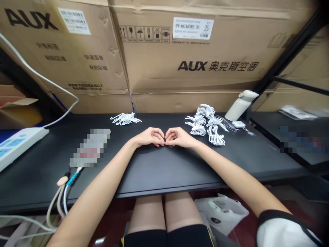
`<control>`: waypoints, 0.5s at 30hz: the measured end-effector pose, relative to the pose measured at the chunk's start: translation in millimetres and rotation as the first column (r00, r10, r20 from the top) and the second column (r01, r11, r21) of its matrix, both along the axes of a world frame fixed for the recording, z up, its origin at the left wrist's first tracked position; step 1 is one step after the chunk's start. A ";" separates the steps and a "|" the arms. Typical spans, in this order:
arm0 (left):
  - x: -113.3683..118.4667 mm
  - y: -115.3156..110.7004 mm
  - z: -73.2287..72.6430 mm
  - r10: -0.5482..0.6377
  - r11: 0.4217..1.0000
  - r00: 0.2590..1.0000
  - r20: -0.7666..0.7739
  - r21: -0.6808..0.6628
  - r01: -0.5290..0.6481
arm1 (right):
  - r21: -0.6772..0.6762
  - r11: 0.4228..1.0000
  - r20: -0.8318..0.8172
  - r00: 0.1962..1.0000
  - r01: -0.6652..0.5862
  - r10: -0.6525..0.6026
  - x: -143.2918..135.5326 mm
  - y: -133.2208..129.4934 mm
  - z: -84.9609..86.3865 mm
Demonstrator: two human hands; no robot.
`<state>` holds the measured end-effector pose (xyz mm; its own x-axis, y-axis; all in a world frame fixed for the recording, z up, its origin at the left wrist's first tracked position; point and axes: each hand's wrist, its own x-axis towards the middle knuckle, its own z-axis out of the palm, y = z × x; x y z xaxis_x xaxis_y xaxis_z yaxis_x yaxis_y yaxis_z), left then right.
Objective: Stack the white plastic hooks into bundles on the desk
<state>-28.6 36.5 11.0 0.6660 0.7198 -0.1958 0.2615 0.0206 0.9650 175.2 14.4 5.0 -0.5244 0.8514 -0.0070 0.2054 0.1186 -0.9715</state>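
Note:
Both hands rest at the middle of the black table, fingertips meeting. My left hand [151, 137] has its fingers curled with the tips pressed together, and my right hand [178, 137] mirrors it. Nothing can be made out between the fingers of either hand. Behind my left hand lies a small pile of white hook-like pieces [125, 118]. To the right of my right hand are several bundles of similar white pieces [199, 120], grouped close together.
A white bottle [241, 104] leans at the back right, beside a small white case [239, 124]. At left are a blurred phone-like object [91, 148] with a cable and a white power strip [20, 144]. Large cardboard boxes [205, 82] stand behind the black table [167, 175].

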 end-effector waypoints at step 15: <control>1.0 -6.3 7.9 -0.154 0.985 0.988 -0.003 -0.083 0.153 | -0.221 0.952 -0.028 0.977 -0.213 0.212 22.1 6.4 16.6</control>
